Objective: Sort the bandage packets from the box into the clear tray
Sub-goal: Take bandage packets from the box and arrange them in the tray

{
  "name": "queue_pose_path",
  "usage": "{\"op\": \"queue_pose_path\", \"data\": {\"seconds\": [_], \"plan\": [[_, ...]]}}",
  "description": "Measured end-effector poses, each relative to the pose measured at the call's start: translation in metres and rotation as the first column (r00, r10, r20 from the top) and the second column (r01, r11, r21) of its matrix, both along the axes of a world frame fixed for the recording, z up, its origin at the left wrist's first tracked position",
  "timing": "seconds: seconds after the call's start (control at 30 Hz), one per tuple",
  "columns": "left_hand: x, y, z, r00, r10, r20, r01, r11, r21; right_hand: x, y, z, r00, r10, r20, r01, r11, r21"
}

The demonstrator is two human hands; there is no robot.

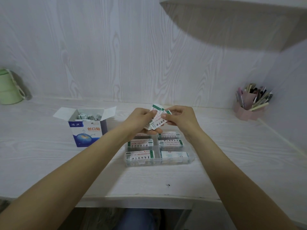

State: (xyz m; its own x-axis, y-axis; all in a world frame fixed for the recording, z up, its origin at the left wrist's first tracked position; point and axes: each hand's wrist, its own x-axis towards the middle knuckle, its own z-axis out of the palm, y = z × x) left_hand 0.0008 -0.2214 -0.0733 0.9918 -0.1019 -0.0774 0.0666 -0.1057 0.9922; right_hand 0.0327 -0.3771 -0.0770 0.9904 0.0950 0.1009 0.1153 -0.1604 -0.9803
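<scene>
Both hands met at frame centre, just above the far end of the clear tray. Left hand (142,119) cupped under a fanned bunch of bandage packets (156,119), thumb pressed on top, fingertips showing beneath. Right hand (180,117) pinched the bunch's right edge between thumb and curled fingers. How many packets were in the bunch could not be counted; they overlapped and the hands covered much of them. Print on them was green and red, too small to read.

Clear tray (191,161) sat on the desk (49,155) directly below the hands, divided into compartments in two columns. Packets lay flat in the near and middle compartments of both columns. The far row was largely hidden behind the hands and wrists; only a strip of a packet showed on the right side. Tray walls were hard to trace against the white desk.

Box (87,130) stood left of centre, flaps open, blue and white front, more packets visible inside but jumbled and indistinct.

Green cup (8,87) at the left edge, cut off by the frame. Pink pen holder (248,107) full of pens at right. Shelf underside (240,20) in the upper right, partly out of frame.
</scene>
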Motion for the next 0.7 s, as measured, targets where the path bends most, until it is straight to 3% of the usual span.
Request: {"op": "queue_pose_path", "data": {"seconds": [0.3,0.7], "plan": [[0.0066,0.002,0.0015,0.97,0.178,0.164,-0.189,0.98,0.058,-0.0027,-0.0057,-0.0008,1.0,0.004,-0.005,-0.003,0.997,0.071],[0.0053,0.0031,-0.0034,0.985,0.12,0.127,-0.125,0.992,0.028,-0.0057,-0.0018,-0.0041,0.999,0.036,0.002,-0.036,0.992,0.118]]}}
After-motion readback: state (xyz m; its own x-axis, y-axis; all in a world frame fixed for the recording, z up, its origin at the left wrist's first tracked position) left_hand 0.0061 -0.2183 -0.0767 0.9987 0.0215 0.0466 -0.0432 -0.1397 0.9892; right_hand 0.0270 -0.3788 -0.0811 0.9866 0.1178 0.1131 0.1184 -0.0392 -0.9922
